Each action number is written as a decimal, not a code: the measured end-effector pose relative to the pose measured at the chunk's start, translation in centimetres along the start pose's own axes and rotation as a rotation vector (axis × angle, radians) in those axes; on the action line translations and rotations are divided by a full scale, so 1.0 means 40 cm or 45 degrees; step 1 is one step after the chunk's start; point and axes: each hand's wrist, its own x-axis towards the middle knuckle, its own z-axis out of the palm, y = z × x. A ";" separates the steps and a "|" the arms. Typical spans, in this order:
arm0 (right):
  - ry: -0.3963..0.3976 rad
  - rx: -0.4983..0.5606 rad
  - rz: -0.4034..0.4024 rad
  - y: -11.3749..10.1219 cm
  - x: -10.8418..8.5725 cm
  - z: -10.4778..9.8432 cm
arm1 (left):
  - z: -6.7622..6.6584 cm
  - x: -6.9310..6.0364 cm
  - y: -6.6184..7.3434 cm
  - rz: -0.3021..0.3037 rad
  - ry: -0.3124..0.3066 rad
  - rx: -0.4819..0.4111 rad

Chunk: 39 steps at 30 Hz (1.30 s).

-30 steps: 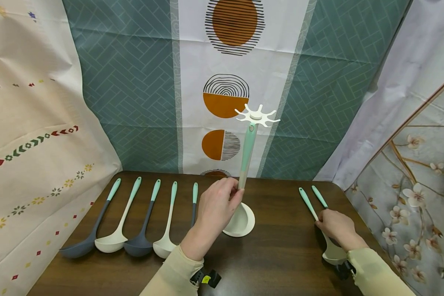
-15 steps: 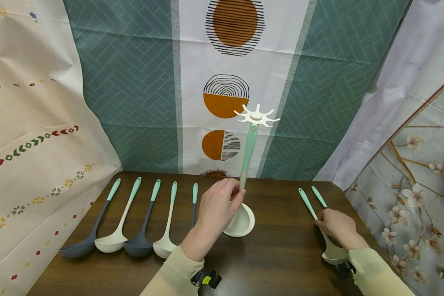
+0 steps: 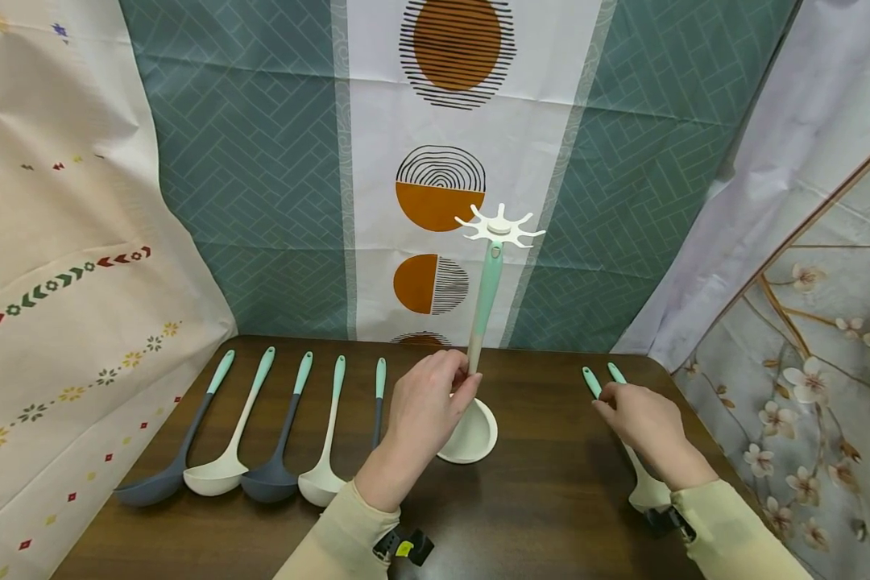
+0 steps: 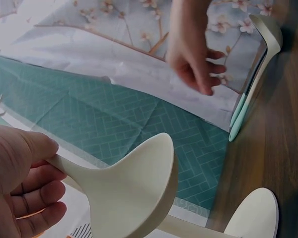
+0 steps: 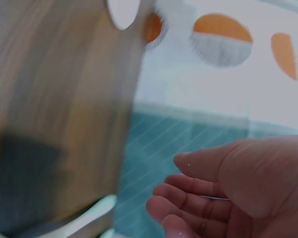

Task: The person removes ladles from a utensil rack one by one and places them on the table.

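My left hand (image 3: 424, 411) pinches a cream ladle with a mint handle (image 3: 487, 290) by its neck. The ladle's bowl (image 4: 129, 193) shows in the left wrist view. Its handle end reaches up to the white hooked top (image 3: 499, 229) of a utensil stand; whether it hangs on a hook I cannot tell. The stand's round base (image 4: 258, 215) is on the table. At the right, my right hand (image 3: 645, 423) is above a cream ladle (image 3: 647, 487) and a dark ladle, whose mint handle tip (image 3: 615, 372) shows. Its fingers are loosely bent, apart from both ladles and holding nothing.
Several dark and cream ladles with mint handles lie in a row at the left, among them a dark ladle (image 3: 268, 482) and a cream ladle (image 3: 221, 475). The brown wooden table (image 3: 544, 483) ends at patterned curtains behind and on both sides.
My right hand has come off the two ladles at the right and moved up and slightly away from me. The left hand and its ladle have barely moved.
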 end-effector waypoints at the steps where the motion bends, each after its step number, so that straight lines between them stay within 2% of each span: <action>1: 0.016 0.010 -0.013 -0.017 -0.002 -0.007 | -0.001 0.000 -0.001 -0.001 -0.004 0.006; 9: 0.224 0.093 -0.158 -0.132 -0.014 -0.058 | -0.013 0.004 -0.003 -0.025 -0.017 0.018; 18: 0.310 0.185 -0.204 -0.216 -0.020 -0.093 | -0.012 0.004 -0.003 -0.025 -0.039 -0.014; 25: 0.372 0.345 -0.248 -0.282 -0.025 -0.119 | -0.011 0.003 -0.004 -0.011 -0.054 -0.036; 33: 0.495 0.477 -0.323 -0.334 -0.025 -0.132 | -0.006 0.000 0.003 0.007 -0.074 -0.029; 39: 0.571 0.540 -0.344 -0.357 -0.026 -0.138 | 0.000 -0.003 0.007 0.029 -0.056 -0.036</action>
